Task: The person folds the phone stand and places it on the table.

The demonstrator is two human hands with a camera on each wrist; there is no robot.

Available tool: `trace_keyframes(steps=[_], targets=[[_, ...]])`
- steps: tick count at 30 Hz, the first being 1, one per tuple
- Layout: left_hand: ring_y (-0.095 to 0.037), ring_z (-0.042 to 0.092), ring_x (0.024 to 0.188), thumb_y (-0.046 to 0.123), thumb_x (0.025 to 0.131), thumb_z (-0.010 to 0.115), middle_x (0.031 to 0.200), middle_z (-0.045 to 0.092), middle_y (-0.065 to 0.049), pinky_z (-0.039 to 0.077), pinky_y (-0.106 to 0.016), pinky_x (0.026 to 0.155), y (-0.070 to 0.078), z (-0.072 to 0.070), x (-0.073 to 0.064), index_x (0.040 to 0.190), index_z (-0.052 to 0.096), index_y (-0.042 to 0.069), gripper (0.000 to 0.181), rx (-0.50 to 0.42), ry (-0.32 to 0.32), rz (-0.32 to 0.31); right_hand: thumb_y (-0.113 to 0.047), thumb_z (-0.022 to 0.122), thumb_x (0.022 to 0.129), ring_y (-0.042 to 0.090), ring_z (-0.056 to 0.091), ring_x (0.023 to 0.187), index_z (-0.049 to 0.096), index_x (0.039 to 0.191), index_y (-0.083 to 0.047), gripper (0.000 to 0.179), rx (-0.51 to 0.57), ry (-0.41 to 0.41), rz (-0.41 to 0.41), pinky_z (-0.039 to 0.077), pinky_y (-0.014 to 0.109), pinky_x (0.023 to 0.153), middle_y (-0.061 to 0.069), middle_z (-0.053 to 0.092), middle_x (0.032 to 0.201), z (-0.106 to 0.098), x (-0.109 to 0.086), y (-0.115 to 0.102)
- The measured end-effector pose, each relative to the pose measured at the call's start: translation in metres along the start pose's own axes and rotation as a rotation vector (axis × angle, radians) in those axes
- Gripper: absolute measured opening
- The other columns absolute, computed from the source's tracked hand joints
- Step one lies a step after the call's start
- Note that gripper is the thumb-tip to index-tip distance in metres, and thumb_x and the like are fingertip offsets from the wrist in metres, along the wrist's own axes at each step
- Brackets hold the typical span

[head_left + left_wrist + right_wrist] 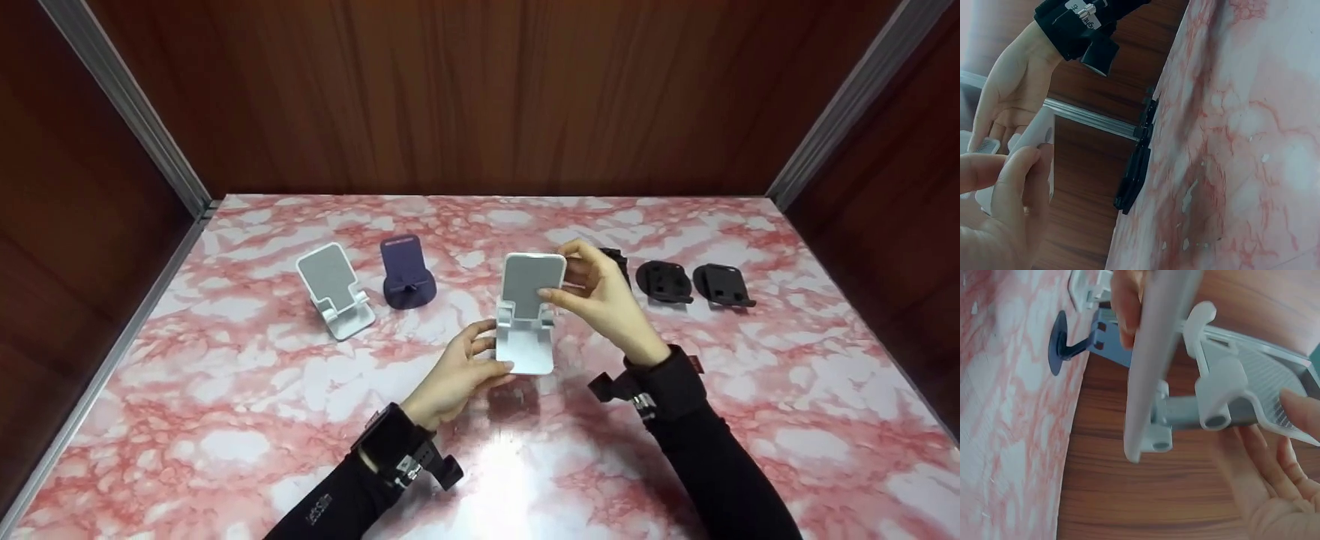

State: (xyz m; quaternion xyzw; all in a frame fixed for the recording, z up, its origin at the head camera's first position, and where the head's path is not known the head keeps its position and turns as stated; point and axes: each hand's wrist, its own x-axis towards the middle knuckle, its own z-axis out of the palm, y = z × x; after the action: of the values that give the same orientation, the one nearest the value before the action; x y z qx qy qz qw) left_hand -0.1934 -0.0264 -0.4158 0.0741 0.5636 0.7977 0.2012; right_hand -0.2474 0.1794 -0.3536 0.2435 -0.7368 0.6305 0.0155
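Observation:
A white phone stand (524, 347) with a grey pad on its upright plate is held up off the marbled table between both hands. My left hand (457, 375) pinches its base at the lower left, thumb on top. With thumb on the grey pad and fingers behind, my right hand (600, 296) grips the upper plate by its right edge. Seen from the right wrist, the stand (1221, 391) shows its hinge arm between base and plate. In the left wrist view, the left fingers (1013, 185) pinch the base edge, and the right hand (1022, 84) is beyond.
Another white phone stand (330, 281) and a purple phone stand (406, 274) stand to the left. On the right lie two black round-based stands (664, 282) (722, 285), with a further black item (616, 261) partly behind the right hand. Wooden panels (480, 97) enclose the table's back and sides.

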Motion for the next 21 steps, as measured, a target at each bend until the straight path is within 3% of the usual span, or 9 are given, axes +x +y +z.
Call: trace_keyframes(steps=[2, 6, 9, 15, 21], targets=[[-0.018, 0.061, 0.092, -0.011, 0.084, 0.054, 0.124, 0.045, -0.023, 0.056, -0.026, 0.081, 0.001, 0.002, -0.001, 0.140, 0.023, -0.001, 0.065, 0.006, -0.013, -0.003, -0.003, 0.074, 0.075, 0.022, 0.066, 0.094, 0.049, 0.115, -0.003, 0.047, -0.015, -0.047, -0.008, 0.056, 0.032, 0.081, 0.012, 0.066, 0.106, -0.005, -0.001, -0.003], [-0.018, 0.060, 0.091, -0.010, 0.082, 0.055, 0.118, 0.047, -0.020, 0.055, -0.030, 0.084, 0.001, 0.006, -0.003, 0.138, 0.024, -0.001, 0.065, 0.015, -0.026, 0.005, -0.005, 0.075, 0.074, 0.017, 0.066, 0.088, 0.055, 0.121, -0.005, 0.051, -0.145, -0.093, -0.028, 0.057, 0.028, 0.076, 0.011, 0.065, 0.106, -0.012, -0.003, -0.007], [-0.018, 0.060, 0.090, -0.009, 0.082, 0.056, 0.117, 0.047, -0.019, 0.055, -0.033, 0.086, 0.002, 0.007, -0.004, 0.138, 0.025, -0.002, 0.064, 0.026, -0.031, 0.009, -0.006, 0.076, 0.074, 0.014, 0.067, 0.081, 0.060, 0.116, -0.003, 0.045, -0.210, -0.085, -0.031, 0.057, 0.027, 0.071, 0.013, 0.067, 0.101, -0.012, -0.003, -0.008], [-0.019, 0.060, 0.095, -0.008, 0.083, 0.056, 0.121, 0.046, -0.022, 0.053, -0.035, 0.090, 0.001, 0.007, -0.005, 0.139, 0.025, -0.002, 0.064, 0.032, -0.050, 0.003, 0.001, 0.074, 0.073, 0.015, 0.068, 0.077, 0.063, 0.112, 0.001, 0.040, -0.208, -0.057, -0.044, 0.058, 0.031, 0.068, 0.017, 0.069, 0.097, -0.009, -0.003, -0.008], [-0.019, 0.059, 0.097, -0.007, 0.084, 0.056, 0.122, 0.045, -0.022, 0.052, -0.035, 0.092, 0.004, 0.007, -0.004, 0.139, 0.025, -0.002, 0.064, 0.046, -0.063, 0.008, -0.001, 0.075, 0.073, 0.011, 0.067, 0.077, 0.065, 0.107, -0.001, 0.036, -0.236, -0.014, -0.107, 0.058, 0.032, 0.067, 0.013, 0.069, 0.095, -0.008, -0.005, -0.007]])
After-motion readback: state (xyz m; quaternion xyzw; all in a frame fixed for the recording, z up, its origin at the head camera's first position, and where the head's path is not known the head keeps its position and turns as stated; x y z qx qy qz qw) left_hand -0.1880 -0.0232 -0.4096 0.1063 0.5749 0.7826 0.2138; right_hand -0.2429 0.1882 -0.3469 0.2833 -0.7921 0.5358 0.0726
